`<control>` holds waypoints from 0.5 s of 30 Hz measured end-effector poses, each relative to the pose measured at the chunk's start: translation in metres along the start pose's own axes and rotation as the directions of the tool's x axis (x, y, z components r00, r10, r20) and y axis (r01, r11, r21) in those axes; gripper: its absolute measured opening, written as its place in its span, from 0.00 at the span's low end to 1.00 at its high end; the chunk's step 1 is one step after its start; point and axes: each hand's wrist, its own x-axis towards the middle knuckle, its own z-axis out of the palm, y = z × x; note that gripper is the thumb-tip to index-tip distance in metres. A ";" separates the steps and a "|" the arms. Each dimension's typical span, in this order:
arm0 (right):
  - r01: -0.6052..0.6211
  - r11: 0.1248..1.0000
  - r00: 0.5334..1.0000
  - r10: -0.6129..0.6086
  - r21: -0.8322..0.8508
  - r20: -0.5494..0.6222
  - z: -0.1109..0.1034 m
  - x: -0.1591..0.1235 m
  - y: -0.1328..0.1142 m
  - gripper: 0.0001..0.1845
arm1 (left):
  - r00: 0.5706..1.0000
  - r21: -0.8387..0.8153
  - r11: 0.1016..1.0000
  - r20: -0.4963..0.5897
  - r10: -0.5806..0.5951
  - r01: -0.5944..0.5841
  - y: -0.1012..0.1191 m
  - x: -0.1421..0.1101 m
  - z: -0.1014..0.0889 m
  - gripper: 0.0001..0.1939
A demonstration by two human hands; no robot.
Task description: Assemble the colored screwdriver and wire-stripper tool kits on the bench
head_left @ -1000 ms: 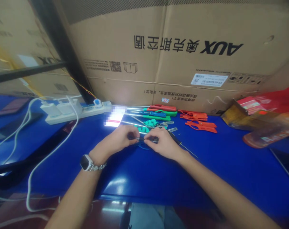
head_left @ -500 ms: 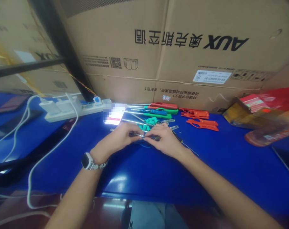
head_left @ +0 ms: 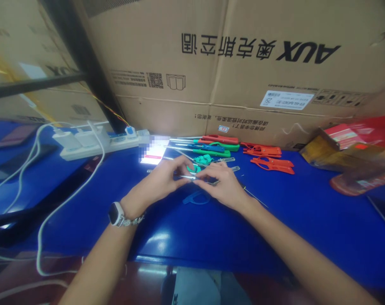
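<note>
My left hand (head_left: 162, 184) and my right hand (head_left: 224, 186) meet over the blue table (head_left: 306, 220), fingers pinched on a thin metal shaft (head_left: 189, 177) held level between them. A blue plastic piece (head_left: 195, 197) lies on the table just below the hands. A watch sits on my left wrist. Behind the hands lie red, green and blue-handled screwdrivers (head_left: 211, 146) and small teal plastic parts (head_left: 202, 160). What sits at the shaft's ends is hidden by my fingers.
Orange plastic tools (head_left: 270, 157) lie at the back right. A lit phone (head_left: 152, 151) and a white power strip (head_left: 93, 144) with chargers and cables stand at the back left. Large cardboard boxes (head_left: 230, 72) wall the rear; red and yellow packaging (head_left: 351, 156) sits far right.
Both hands have lifted slightly off the table with the shaft, uncovering the blue plastic piece beneath them. The view has shifted a little.
</note>
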 end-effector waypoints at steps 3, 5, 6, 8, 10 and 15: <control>0.027 1.000 1.000 -0.027 -0.005 0.000 0.000 0.000 0.002 0.04 | 1.000 0.004 1.000 -0.002 0.018 -0.018 0.001 0.000 0.000 0.08; 0.054 0.998 0.999 -0.054 -0.016 -0.004 0.000 -0.001 0.004 0.05 | 1.000 0.015 1.000 0.002 0.026 -0.026 0.001 0.000 0.000 0.07; 0.067 0.998 0.998 -0.067 -0.020 -0.005 0.000 -0.001 0.005 0.05 | 1.000 0.021 0.999 0.002 0.030 -0.030 0.001 0.000 -0.001 0.07; 0.085 0.996 0.996 -0.085 -0.019 -0.008 0.001 -0.001 0.006 0.05 | 1.000 0.032 0.999 0.007 0.031 -0.031 0.001 0.000 -0.001 0.07; 0.087 0.996 0.996 -0.087 -0.008 -0.007 0.001 0.000 0.007 0.06 | 0.999 0.037 0.999 0.016 0.031 -0.031 0.001 0.000 -0.001 0.07; 0.056 0.998 0.998 -0.056 0.000 0.010 0.000 0.000 0.006 0.06 | 0.998 0.089 0.994 0.032 0.058 -0.061 -0.002 0.000 0.000 0.06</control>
